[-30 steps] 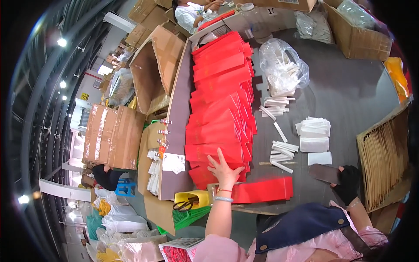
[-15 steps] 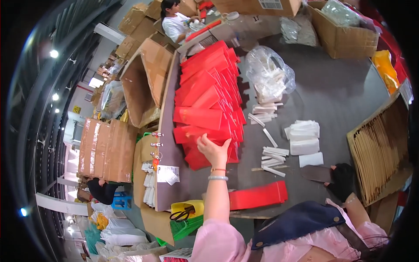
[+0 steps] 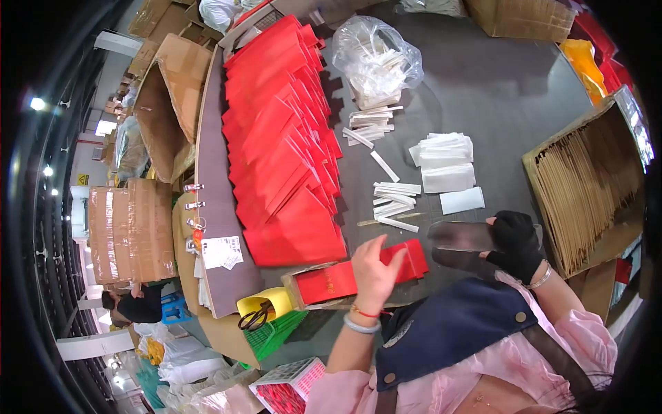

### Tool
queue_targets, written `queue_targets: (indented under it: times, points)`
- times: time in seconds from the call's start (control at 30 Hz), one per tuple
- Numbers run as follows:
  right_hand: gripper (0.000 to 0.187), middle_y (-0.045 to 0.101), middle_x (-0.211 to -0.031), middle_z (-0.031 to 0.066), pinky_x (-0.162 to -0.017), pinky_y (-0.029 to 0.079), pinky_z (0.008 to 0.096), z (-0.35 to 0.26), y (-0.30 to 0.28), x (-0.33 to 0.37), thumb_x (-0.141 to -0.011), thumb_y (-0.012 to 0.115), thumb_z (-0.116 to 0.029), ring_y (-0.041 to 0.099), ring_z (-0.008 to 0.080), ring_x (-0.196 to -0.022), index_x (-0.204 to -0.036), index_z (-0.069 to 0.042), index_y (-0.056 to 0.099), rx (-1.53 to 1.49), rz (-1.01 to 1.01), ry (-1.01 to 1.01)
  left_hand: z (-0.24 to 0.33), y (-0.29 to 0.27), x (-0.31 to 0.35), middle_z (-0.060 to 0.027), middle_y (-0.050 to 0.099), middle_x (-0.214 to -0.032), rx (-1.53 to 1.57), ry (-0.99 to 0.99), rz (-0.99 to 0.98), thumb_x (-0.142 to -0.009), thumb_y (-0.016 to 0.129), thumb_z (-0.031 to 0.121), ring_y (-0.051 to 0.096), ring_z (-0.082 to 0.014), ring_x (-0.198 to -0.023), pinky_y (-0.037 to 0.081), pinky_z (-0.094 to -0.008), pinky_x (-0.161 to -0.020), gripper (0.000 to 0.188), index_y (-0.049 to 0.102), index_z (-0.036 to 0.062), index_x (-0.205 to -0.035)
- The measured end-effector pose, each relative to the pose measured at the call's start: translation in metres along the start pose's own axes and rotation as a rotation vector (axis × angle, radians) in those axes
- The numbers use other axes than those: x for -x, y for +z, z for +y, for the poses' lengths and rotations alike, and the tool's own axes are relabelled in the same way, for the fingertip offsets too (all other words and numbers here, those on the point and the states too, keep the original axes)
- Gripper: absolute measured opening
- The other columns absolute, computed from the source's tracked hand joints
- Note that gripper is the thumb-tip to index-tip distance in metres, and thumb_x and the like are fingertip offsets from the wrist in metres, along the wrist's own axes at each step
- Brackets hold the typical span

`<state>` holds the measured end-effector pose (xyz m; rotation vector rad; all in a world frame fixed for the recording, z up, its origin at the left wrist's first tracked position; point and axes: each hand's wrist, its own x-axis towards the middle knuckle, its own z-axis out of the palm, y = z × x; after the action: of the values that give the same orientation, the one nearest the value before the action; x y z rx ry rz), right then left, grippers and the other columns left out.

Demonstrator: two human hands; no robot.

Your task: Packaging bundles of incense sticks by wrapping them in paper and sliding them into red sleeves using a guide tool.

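Note:
My left hand (image 3: 374, 274) is over a narrow stack of red paper packets (image 3: 324, 281) at the table's near edge. Its thumb stands apart from the fingers, and I see nothing gripped in it. My right hand (image 3: 516, 243), in a black fingerless glove, pinches the end of a dark, translucent insole-shaped piece (image 3: 458, 236). A similar dark shape lies just below it. Beyond the left hand, a long overlapping pile of red paper packets (image 3: 279, 152) runs away along the table's left side.
White paper strips (image 3: 396, 200) and stacked white sheets (image 3: 447, 165) lie mid-table. Behind them stands a clear plastic bag (image 3: 376, 58). A carton of upright brown card pieces (image 3: 586, 193) is at right. Scissors (image 3: 255, 315) sit by a yellow pouch (image 3: 269, 303) at the left edge.
My left hand has come off the long red pile to the small near stack. The view has shifted, and the right hand still has the dark piece.

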<state>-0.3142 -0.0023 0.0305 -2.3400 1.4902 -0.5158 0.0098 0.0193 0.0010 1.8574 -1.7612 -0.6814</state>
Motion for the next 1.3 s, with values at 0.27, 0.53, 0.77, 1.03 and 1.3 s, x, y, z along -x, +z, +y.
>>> queue_targets:
  times: [0.27, 0.53, 0.77, 1.03, 1.3]
  points:
    - [0.059, 0.059, -0.106, 0.0103, -0.091, 0.039, 0.0441, -0.020, 0.000, -0.019, -0.064, 0.080, -0.038, 0.056, 0.0305, -0.099, -0.111, -0.008, 0.061, -0.003, -0.133, -0.059, -0.003, 0.031, 0.018, -0.0183, 0.043, -0.141, -0.140, -0.130, 0.074, -0.069, 0.082, 0.048, 0.031, -0.0397, -0.136, 0.009, -0.0649, -0.112, 0.088, 0.048, 0.0012, -0.135]
    - [0.058, 0.059, -0.109, 0.0123, -0.093, 0.039, 0.0459, -0.024, 0.013, -0.023, -0.068, 0.078, -0.042, 0.056, 0.0316, -0.102, -0.112, -0.008, 0.062, -0.092, -0.245, -0.129, -0.007, 0.019, 0.018, -0.0189, 0.047, -0.141, -0.100, -0.135, 0.066, -0.068, 0.084, 0.042, 0.035, -0.0382, -0.136, 0.015, -0.0556, -0.114, 0.086, 0.050, -0.0018, -0.133]
    - [0.064, 0.060, -0.117, 0.0124, -0.097, 0.036, 0.0458, -0.046, 0.070, -0.043, -0.070, 0.076, -0.048, 0.056, 0.0330, -0.108, -0.119, -0.010, 0.060, -0.158, -0.189, -0.276, -0.008, 0.015, -0.013, -0.0154, 0.055, -0.130, 0.056, -0.047, -0.077, -0.076, 0.079, 0.028, 0.043, -0.0364, -0.128, 0.028, -0.0530, -0.109, 0.060, 0.058, 0.0035, -0.127]
    - [0.030, 0.064, -0.110, 0.0129, -0.092, 0.047, 0.0339, 0.144, -0.025, 0.075, -0.082, 0.070, -0.008, 0.060, 0.0280, -0.107, -0.110, -0.002, 0.062, 0.002, 0.571, 0.548, -0.020, 0.014, -0.077, -0.0065, 0.059, -0.086, -0.290, 0.368, -0.183, -0.073, 0.075, 0.011, 0.056, -0.0304, -0.084, 0.045, -0.0432, -0.073, 0.009, 0.068, 0.0116, -0.078]
    - [0.033, 0.062, -0.114, 0.0208, -0.091, 0.046, 0.0387, 0.193, -0.049, 0.124, -0.089, 0.056, -0.019, 0.058, 0.0360, -0.109, -0.115, 0.002, 0.060, 0.117, 0.250, 0.882, 0.054, 0.096, -0.090, -0.0125, 0.059, -0.093, -0.040, 0.417, -0.069, -0.073, 0.076, 0.011, 0.057, -0.0340, -0.090, 0.048, -0.0428, -0.079, 0.020, 0.063, 0.0072, -0.088]
